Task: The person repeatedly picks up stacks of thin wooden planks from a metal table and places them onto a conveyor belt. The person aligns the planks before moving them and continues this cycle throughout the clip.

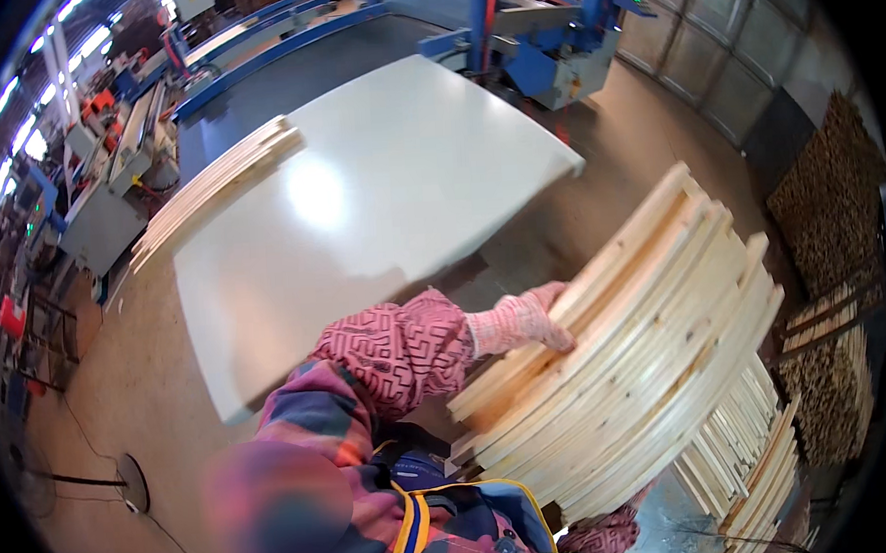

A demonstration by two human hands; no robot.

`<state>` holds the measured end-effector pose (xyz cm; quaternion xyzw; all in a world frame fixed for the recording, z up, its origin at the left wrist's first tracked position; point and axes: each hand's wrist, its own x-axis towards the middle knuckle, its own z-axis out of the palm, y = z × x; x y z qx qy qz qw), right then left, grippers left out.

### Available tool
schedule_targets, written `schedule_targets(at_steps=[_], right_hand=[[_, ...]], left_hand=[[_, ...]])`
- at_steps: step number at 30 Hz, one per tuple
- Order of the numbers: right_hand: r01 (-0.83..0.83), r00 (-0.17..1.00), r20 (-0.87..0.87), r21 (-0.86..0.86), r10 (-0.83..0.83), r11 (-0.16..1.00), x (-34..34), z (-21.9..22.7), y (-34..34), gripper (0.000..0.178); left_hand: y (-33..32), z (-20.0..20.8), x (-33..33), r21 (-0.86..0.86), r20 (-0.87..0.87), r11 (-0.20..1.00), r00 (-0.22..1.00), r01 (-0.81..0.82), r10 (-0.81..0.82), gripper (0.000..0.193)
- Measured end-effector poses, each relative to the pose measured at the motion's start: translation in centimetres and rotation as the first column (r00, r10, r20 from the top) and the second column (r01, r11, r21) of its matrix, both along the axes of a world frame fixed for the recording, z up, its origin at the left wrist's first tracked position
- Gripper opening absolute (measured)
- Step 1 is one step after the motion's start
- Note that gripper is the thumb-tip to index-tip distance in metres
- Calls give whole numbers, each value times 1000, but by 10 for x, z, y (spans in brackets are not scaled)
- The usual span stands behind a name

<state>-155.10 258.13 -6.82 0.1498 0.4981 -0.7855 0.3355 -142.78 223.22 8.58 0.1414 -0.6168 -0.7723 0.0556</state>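
A thick bundle of pale wooden slats (657,350) with a few knots stands tilted at my right side. My left hand (537,319), in a pinkish knit glove, grips the bundle's near left edge with its fingers closed over the wood. Beneath the lower end of the bundle, the patterned sleeve of my right arm (605,535) shows; the slats hide nearly all of my right hand, so its fingers cannot be seen. To the left of the bundle lies a large glossy white tabletop (406,138).
A few long slats (218,188) lie along the white top's far left edge. More slats (737,441) are piled below the bundle at right. Blue machinery (542,61) stands beyond the tabletop. Tall wood stacks (830,196) line the right side; a fan (133,483) is on the floor at left.
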Motion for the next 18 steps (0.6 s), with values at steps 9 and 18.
schedule_targets(at_steps=[9, 18], right_hand=[[-295, 940, -202, -72, 276, 953, -30, 20, -40, 55], [-425, 180, -709, 569, 682, 704, 37, -18, -179, 45]], left_hand=[[20, -51, 128, -457, 463, 855, 754, -247, 465, 104], [-98, -54, 239, -571, 647, 821, 606, -17, 462, 77]])
